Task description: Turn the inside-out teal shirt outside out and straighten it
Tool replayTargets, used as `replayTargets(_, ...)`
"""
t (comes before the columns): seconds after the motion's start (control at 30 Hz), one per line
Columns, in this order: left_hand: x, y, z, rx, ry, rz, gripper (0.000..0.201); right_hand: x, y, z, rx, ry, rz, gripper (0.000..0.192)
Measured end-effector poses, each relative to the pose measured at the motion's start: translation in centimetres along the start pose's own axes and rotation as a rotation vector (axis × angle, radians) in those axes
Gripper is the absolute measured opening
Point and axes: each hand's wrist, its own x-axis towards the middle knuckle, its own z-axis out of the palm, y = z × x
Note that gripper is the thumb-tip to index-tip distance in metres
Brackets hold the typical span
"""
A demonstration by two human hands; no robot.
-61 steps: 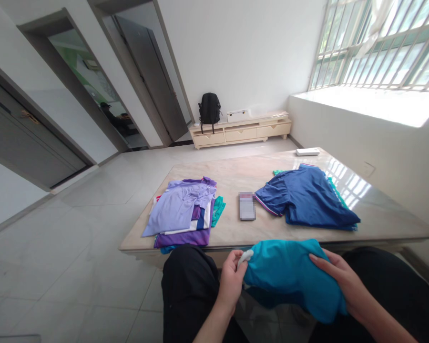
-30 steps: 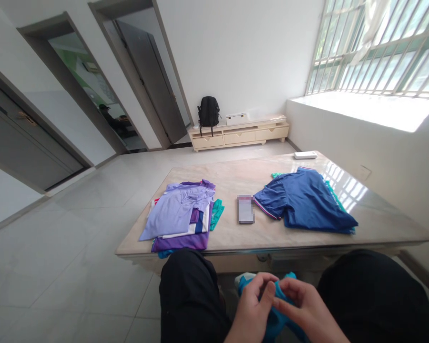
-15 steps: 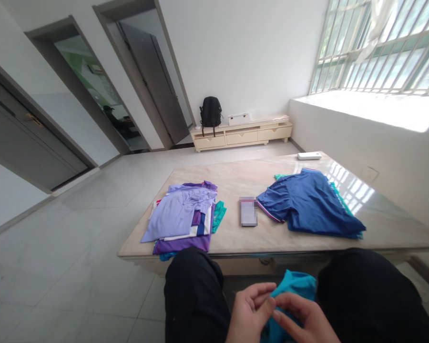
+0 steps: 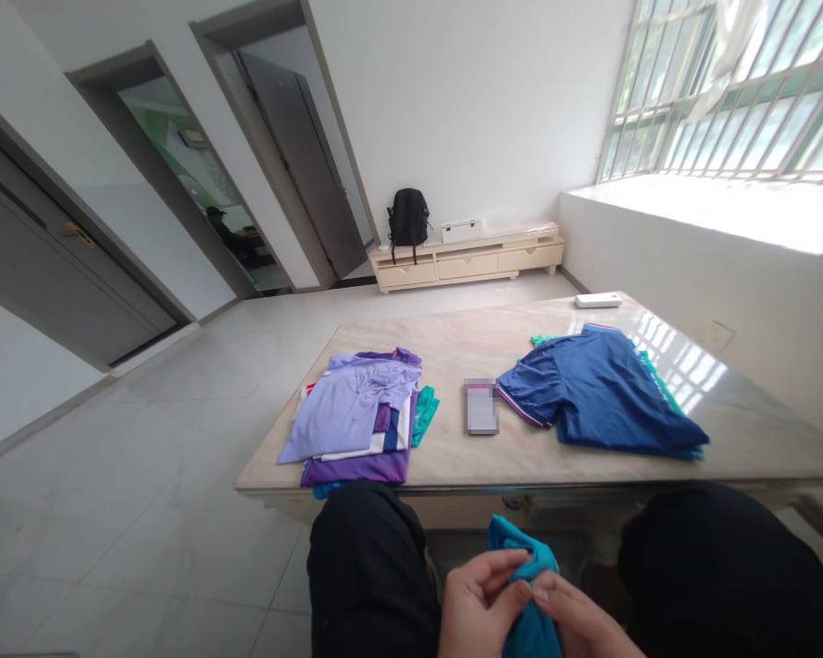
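Between my knees, below the table's front edge, a bunched teal-blue cloth garment (image 4: pixel 531 631) hangs from my fingers. My left hand (image 4: pixel 484 599) pinches it from the left, thumb against forefinger. From the right, my right hand (image 4: pixel 576 612) grips the same fabric, its fingertips almost touching the left thumb. The cloth's upper part folds over above the fingers, and its lower end runs out of the picture. What kind of garment it is I cannot make out.
The marble-topped table (image 4: pixel 445 334) bears a pile of folded clothes (image 4: pixel 349 402) at left, a small blurred box (image 4: pixel 481 407) in the middle and a stack topped by a navy shirt (image 4: pixel 603 393) at right. A white device (image 4: pixel 598 300) lies at the far edge. Beyond stands a low cabinet (image 4: pixel 466 265) with a black backpack (image 4: pixel 408 217).
The teal-blue cloth has swung left and is gathered narrower between my hands. Both hands still grip it, the fingertips slightly shifted. The view has moved a little.
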Motion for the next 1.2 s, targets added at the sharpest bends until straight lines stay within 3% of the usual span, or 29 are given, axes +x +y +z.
replayTargets(0.23,-0.3,1.2,0.4,0.007,0.043,0.04,0.053,-0.8,-1.9,1.5,0.108,-0.02,0.05,0.036)
replayTargets(0.33,0.0,2.6,-0.5,0.005,0.106,0.068,0.039,-1.1,-4.4,1.8,0.109,0.016,-0.019,0.035)
replayTargets(0.4,0.5,4.0,-2.1,-0.082,0.192,0.089,0.032,-1.5,-7.3,1.3,0.099,0.078,-0.061,0.037)
replayTargets(0.5,0.8,6.9,-5.7,-0.318,0.337,0.126,0.032,-3.1,-13.1,-0.2,0.177,0.305,-0.016,0.035)
replayTargets(0.57,0.3,9.1,-8.3,-0.433,0.402,0.18,0.035,-4.8,-16.7,-1.6,0.244,0.537,0.005,0.025)
replayTargets(0.63,-0.7,10.8,-10.3,-0.444,0.353,0.211,0.035,-6.7,-19.4,-3.3,0.199,0.76,-0.145,0.032)
replayTargets(0.7,-2.1,11.7,-11.4,-0.352,0.213,0.211,0.032,-8.4,-20.8,-5.6,0.047,0.846,-0.269,0.043)
replayTargets(0.77,-3.2,11.9,-12.0,-0.156,0.09,0.209,0.031,-9.4,-21.3,-8.1,-0.121,0.784,-0.318,0.043)
replayTargets(0.9,-3.7,11.6,-12.0,0.403,0.109,0.229,0.024,-9.7,-21.4,-11.3,-0.471,0.541,-0.314,0.04)
replayTargets(0.97,-3.3,11.4,-11.7,0.614,0.127,0.272,0.025,-9.3,-21.7,-10.9,-0.753,0.497,-0.309,0.043)
replayTargets(1.07,-2.5,11.3,-10.8,0.803,0.076,0.371,0.027,-8.6,-22.2,-8.8,-1.166,0.523,-0.468,0.046)
replayTargets(1.2,-1.8,11.6,-9.8,0.892,0.015,0.405,0.033,-8.7,-22.8,-7.2,-1.401,0.554,-0.618,0.048)
